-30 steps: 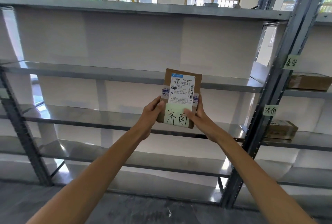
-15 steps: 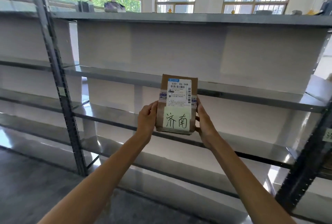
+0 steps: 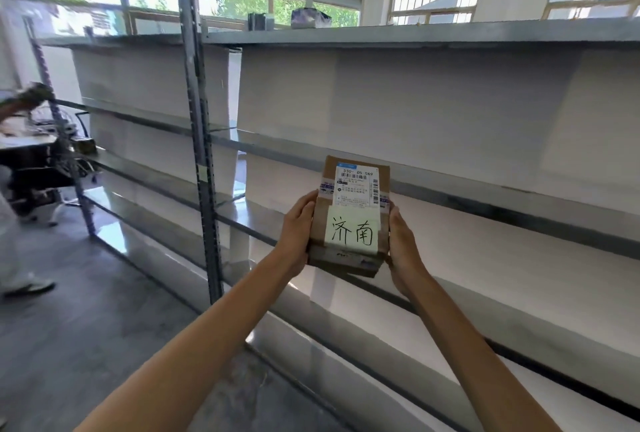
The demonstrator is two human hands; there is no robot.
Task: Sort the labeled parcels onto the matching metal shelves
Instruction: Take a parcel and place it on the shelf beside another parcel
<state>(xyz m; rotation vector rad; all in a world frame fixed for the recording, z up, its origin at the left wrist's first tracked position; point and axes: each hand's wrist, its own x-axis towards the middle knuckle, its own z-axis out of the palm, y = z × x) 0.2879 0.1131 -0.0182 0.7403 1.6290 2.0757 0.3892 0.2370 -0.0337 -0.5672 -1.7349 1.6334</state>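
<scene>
The parcel, a small taped carton, should handle as light and rigid; grip its opposite side faces, clear of the paper note. The left hand and right hand clasp those sides, holding it in the air right of the upright post, before the metal shelves. One second ago a tagged bay was visible; now it is out of view and the post has appeared.
</scene>
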